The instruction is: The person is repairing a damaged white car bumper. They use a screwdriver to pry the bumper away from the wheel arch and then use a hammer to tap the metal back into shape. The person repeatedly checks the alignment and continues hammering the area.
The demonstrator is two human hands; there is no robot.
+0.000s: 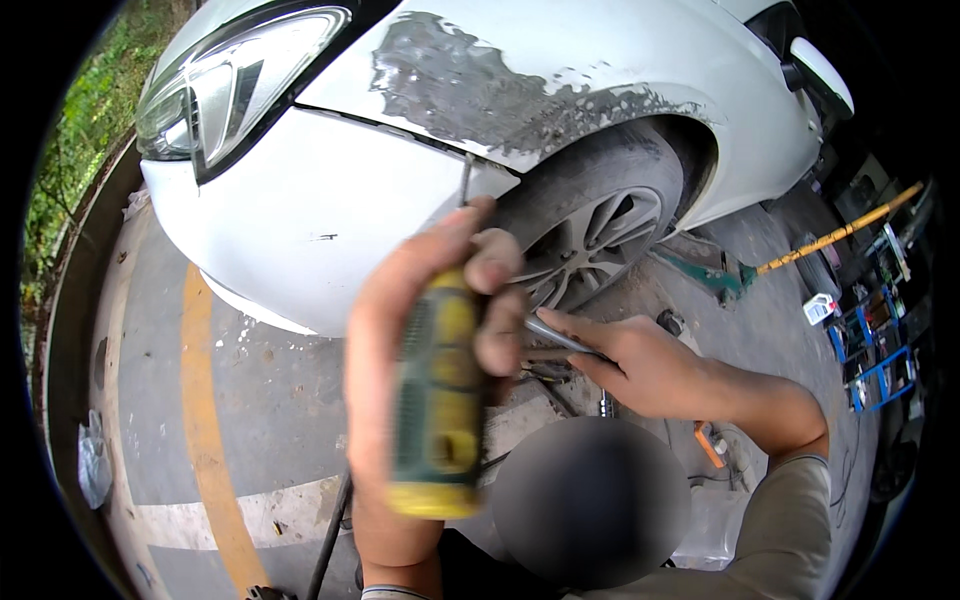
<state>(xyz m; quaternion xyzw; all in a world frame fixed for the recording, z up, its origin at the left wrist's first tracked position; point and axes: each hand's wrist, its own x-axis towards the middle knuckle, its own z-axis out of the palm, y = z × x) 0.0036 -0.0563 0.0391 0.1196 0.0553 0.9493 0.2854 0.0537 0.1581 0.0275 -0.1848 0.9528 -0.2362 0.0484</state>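
Observation:
My left hand (378,340) is wrapped around the green and yellow handle of a screwdriver (440,390), blurred and close to the camera. Its thin shaft points up toward the seam between the white bumper (290,220) and the fender (600,50); whether the tip touches cannot be told. Lower right of it, my right hand (645,365) grips a slim metal rod (560,335), a tool of unclear kind, in front of the wheel (590,235). Grey, sanded-looking patches (470,90) cover the fender above the wheel arch.
A green floor jack (715,275) with a yellow handle (840,238) stands behind the wheel. Blue frames (880,380) and a white bottle (820,308) are at the right. Below lie an orange object (710,445) and a black pole (330,535). A blurred dark round shape (590,500) blocks the lower middle.

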